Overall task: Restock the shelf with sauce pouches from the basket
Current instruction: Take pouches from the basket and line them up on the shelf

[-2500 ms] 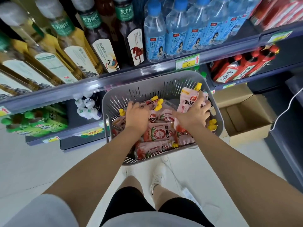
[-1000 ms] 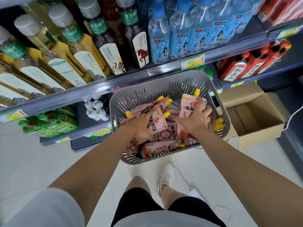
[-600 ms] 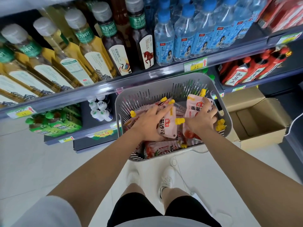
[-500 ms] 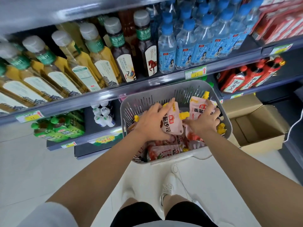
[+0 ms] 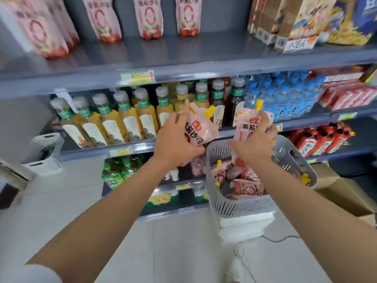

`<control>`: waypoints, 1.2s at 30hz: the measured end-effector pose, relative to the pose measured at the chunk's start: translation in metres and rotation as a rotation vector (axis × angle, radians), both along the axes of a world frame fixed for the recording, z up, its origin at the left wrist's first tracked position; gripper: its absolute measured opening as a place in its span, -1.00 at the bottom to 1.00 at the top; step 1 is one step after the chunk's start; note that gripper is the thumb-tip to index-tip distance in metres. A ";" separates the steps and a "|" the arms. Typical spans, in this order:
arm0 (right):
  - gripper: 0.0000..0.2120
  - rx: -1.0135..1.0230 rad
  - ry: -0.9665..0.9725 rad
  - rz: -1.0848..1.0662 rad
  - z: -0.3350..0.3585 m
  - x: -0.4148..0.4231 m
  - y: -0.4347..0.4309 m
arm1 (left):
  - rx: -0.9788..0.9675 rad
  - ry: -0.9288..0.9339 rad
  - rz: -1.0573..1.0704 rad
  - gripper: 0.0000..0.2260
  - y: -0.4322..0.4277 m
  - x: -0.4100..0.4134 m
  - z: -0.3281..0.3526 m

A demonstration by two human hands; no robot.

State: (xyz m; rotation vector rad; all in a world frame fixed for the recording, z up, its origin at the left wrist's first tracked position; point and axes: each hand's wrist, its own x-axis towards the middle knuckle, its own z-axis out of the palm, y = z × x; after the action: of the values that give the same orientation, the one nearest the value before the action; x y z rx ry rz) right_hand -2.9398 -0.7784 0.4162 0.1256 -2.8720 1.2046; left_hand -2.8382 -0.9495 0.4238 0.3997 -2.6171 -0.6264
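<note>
My left hand (image 5: pixel 175 139) grips a pink sauce pouch (image 5: pixel 199 124) with a yellow spout, held up in front of the bottle shelf. My right hand (image 5: pixel 255 142) grips a second pink sauce pouch (image 5: pixel 248 121), just above the grey basket (image 5: pixel 240 207). Several more pouches (image 5: pixel 244 186) lie in the basket. On the upper grey shelf (image 5: pixel 183 56) stand pouches of the same kind (image 5: pixel 148 19) in a row, with bare shelf in front of them.
Tea bottles (image 5: pixel 126 119) and blue-capped water bottles (image 5: pixel 285 99) fill the middle shelf. Boxed goods (image 5: pixel 295 21) stand on the upper shelf's right. Red bottles (image 5: pixel 322 139) lie lower right, a cardboard box (image 5: pixel 342 193) sits on the floor, a white basket (image 5: pixel 44 154) at left.
Both hands have lifted a pouch each out of the basket and raised them. My view has tilted up, so the upper shelf with standing pouches now shows.
</note>
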 end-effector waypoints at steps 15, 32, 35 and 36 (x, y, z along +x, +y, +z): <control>0.11 -0.230 0.375 0.369 0.156 0.080 -0.201 | 0.123 0.429 0.506 0.04 -0.199 0.126 0.141; 0.16 -0.302 0.450 0.437 0.194 -0.067 -0.335 | 0.150 0.421 0.607 0.02 -0.329 -0.107 0.186; 0.17 -0.304 0.447 0.440 0.185 -0.086 -0.339 | 0.155 0.334 0.620 0.07 -0.349 -0.141 0.175; 0.17 -0.298 0.435 0.444 0.182 -0.091 -0.340 | 0.149 0.325 0.626 0.08 -0.354 -0.148 0.172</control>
State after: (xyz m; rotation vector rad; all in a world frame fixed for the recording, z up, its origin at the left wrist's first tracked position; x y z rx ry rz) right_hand -3.0305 -1.1180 0.5978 0.9272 -2.3224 1.4304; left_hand -2.9866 -1.3036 0.5958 1.0153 -1.9866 -0.6011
